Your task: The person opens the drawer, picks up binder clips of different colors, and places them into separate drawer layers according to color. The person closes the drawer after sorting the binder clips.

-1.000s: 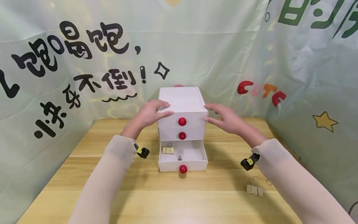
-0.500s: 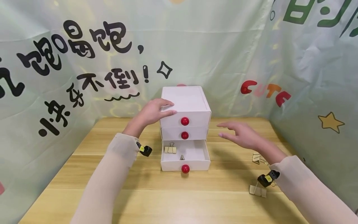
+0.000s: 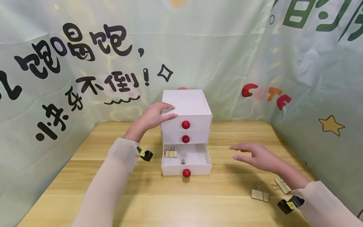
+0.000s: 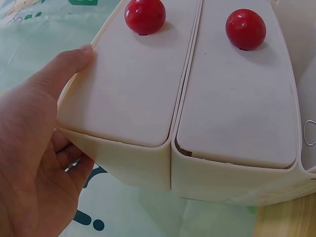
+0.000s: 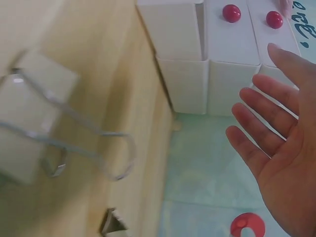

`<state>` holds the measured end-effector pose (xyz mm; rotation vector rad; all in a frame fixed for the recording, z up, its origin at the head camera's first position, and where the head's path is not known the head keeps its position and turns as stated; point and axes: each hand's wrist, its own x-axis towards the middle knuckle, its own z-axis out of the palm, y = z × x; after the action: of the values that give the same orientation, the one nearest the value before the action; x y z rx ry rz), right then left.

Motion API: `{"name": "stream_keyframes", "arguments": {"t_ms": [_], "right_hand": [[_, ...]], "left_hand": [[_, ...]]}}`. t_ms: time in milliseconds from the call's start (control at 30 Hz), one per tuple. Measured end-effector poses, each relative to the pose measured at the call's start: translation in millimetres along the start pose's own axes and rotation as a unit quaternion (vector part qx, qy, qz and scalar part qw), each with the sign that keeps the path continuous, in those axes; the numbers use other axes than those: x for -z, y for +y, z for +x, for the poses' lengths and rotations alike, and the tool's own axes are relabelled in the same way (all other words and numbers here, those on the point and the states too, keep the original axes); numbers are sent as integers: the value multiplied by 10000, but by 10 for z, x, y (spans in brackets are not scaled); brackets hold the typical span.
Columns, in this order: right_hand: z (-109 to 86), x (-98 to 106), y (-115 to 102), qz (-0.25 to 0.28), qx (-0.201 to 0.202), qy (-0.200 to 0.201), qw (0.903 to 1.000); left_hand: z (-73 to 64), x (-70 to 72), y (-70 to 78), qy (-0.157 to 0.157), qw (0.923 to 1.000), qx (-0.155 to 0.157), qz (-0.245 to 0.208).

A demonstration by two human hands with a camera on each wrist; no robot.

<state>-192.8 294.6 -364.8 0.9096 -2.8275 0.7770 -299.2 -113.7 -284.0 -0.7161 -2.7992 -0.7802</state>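
A white three-drawer cabinet (image 3: pixel 187 102) with red ball knobs stands on the table. Its bottom drawer (image 3: pixel 171 170) is pulled out and contains a cream binder clip (image 3: pixel 171 154) and another small clip-like piece (image 3: pixel 183 161). My left hand (image 3: pixel 150 117) holds the upper left corner; in the left wrist view the thumb (image 4: pixel 69 61) lies at the front panel's edge, other fingers bent at the side. My right hand (image 3: pixel 259 158) is in the air right of the cabinet, fingers extended, holding nothing. Below it on the table lie binder clips, one nearer (image 3: pixel 259 195) and one by the wrist (image 3: pixel 283 186).
The wooden table (image 3: pixel 136 208) is bounded by a printed fabric backdrop (image 3: pixel 221 56) behind and at both sides. In the right wrist view, a blurred binder clip (image 5: pixel 29 118) looms close, and another clip (image 5: pixel 112 224) shows lower down.
My right hand has left the cabinet's right side and moved right and toward me, over the table near the clips. My left hand has stayed on the cabinet's corner.
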Motion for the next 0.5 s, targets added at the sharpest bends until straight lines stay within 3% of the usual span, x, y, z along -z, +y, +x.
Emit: {"name": "stream_keyframes", "arguments": {"t_ms": [233,500], "right_hand": [[-297,-60,56,298,-92,-296,9991],[-573,-102,137,240,-199,-518,9982]], "left_hand": [[-7,-15,-13,16,10000,-11,9],[9,-10,-13,63,9999,-97,48]]}}
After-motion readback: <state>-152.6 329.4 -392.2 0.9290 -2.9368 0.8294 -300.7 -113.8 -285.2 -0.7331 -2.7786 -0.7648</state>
